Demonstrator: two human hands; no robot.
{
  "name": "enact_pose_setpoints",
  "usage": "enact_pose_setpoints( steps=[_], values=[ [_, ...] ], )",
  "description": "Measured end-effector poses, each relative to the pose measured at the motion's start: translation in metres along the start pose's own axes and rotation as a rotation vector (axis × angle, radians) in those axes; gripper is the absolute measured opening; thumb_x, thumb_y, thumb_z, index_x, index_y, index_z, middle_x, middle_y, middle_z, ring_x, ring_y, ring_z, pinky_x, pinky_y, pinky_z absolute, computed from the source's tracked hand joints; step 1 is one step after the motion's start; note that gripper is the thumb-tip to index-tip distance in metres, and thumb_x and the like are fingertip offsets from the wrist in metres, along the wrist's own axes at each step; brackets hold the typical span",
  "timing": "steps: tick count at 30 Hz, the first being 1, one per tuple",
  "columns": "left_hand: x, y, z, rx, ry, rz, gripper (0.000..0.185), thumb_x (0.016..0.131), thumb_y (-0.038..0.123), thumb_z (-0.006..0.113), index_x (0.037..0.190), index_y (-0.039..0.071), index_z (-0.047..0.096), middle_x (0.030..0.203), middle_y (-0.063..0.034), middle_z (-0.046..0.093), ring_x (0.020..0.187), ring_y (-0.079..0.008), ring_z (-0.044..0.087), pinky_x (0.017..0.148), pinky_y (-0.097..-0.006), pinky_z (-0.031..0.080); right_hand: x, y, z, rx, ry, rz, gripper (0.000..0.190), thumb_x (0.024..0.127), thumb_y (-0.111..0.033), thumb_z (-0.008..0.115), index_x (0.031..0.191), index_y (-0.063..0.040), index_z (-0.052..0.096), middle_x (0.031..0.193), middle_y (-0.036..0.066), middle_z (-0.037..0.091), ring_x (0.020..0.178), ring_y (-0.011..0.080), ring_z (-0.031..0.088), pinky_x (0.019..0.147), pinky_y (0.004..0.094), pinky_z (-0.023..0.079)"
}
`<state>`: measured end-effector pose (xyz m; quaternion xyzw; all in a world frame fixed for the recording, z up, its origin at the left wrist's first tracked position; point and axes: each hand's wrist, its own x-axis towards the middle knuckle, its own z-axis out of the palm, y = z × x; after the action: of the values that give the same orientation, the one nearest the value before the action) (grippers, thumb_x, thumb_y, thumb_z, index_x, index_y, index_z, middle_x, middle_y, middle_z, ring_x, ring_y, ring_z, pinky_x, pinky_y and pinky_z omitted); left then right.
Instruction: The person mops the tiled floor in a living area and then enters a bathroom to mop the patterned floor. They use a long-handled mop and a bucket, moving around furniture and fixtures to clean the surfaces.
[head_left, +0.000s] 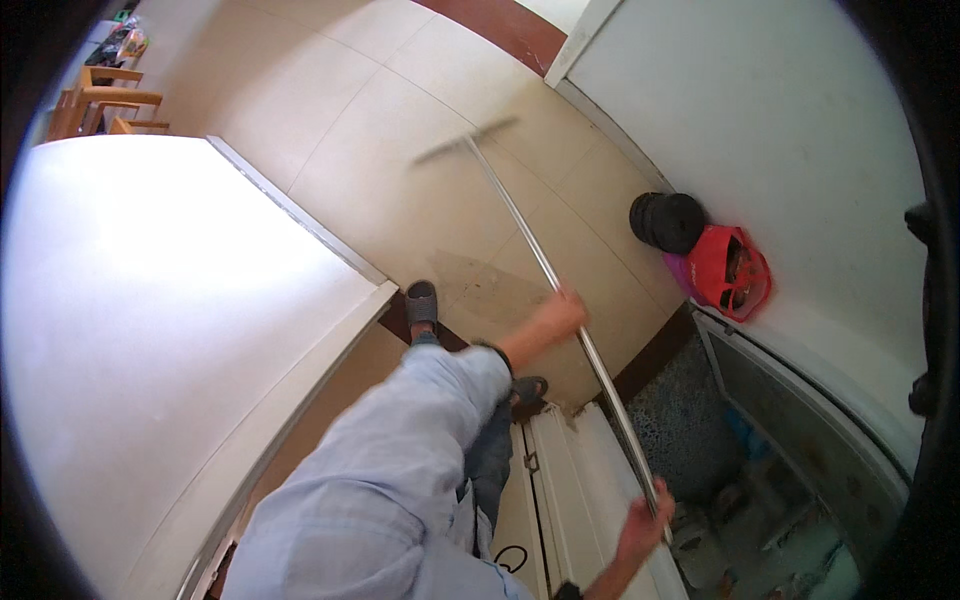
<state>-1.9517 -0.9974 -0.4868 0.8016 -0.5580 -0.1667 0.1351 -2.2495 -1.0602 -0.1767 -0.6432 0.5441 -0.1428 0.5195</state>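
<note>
A long-handled floor squeegee slants across the view, its thin metal pole shining. Its wide grey head is blurred and lies over the beige tiles. Partway down the pole, my left hand is wrapped around it, the light blue sleeve reaching in from the lower left. My right hand grips the pole close to its lower end. Between the head and my feet, a darker patch with small specks marks the tile floor. Both feet wear grey slippers at a dark brown threshold strip.
Black weight plates and a filled red bag sit against the right wall. A white partition wall bounds the left. A white door stands beside my legs. At lower right is a dim, cluttered area behind a framed panel. Wooden chairs stand far left.
</note>
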Motion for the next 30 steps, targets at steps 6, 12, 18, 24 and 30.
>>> enact_pose_setpoints(
  steps=[6, 12, 18, 24, 30],
  values=[
    [-0.005, 0.187, -0.015, -0.292, -0.067, 0.219, 0.005, 0.068, 0.013, 0.064, 0.069, 0.014, 0.068, 0.070, -0.0021, 0.061, 0.082, -0.0228, 0.058, 0.105, -0.0587, 0.025, -0.101, 0.016, -0.196, -0.117, 0.093, 0.229, 0.021, 0.092, -0.015, 0.058, 0.111, -0.007, 0.054, 0.110, 0.018, 0.061, 0.095, 0.0231, 0.059, 0.084, 0.0424, 0.049],
    [-0.028, 0.100, -0.034, -0.151, -0.067, 0.242, 0.006, 0.067, 0.014, 0.066, 0.072, 0.015, 0.067, 0.072, -0.0037, 0.062, 0.084, -0.0231, 0.058, 0.101, -0.0547, 0.031, -0.098, 0.014, -0.131, 0.050, -0.204, 0.470, 0.022, 0.092, -0.010, 0.058, 0.112, -0.004, 0.054, 0.116, 0.019, 0.059, 0.086, 0.0247, 0.063, 0.078, 0.0388, 0.053],
    [-0.028, -0.144, -0.084, 0.166, -0.132, 0.172, 0.012, 0.082, 0.020, 0.058, 0.092, 0.023, 0.062, 0.083, 0.0032, 0.059, 0.098, -0.0165, 0.057, 0.104, -0.0571, 0.028, 0.003, -0.026, 0.082, 0.311, -0.833, 0.506, 0.035, 0.095, -0.022, 0.051, 0.119, 0.004, 0.053, 0.102, 0.021, 0.061, 0.090, 0.0280, 0.063, 0.081, 0.0382, 0.054],
    [0.050, -0.307, -0.137, 0.085, 0.434, -0.220, 0.032, 0.084, 0.011, 0.052, 0.114, 0.018, 0.061, 0.123, -0.0119, 0.055, 0.112, -0.0270, 0.053, 0.097, -0.0425, 0.042, 0.085, -0.094, 0.334, 0.504, -0.827, 0.571, 0.024, 0.097, -0.028, 0.048, 0.101, -0.004, 0.051, 0.073, 0.001, 0.048, 0.046, 0.0072, 0.043, 0.036, 0.0218, 0.034],
    [0.062, -0.334, -0.148, 0.084, 0.342, -0.190, 0.030, 0.082, 0.003, 0.054, 0.110, 0.011, 0.059, 0.132, -0.0076, 0.050, 0.125, -0.0257, 0.045, 0.104, -0.0427, 0.037, 0.097, -0.118, 0.428, 0.807, -0.713, 0.536, 0.049, 0.100, -0.017, 0.041, 0.146, -0.023, 0.026, 0.075, 0.001, 0.042, 0.053, 0.0059, 0.038, 0.039, 0.0188, 0.033]
  ],
)
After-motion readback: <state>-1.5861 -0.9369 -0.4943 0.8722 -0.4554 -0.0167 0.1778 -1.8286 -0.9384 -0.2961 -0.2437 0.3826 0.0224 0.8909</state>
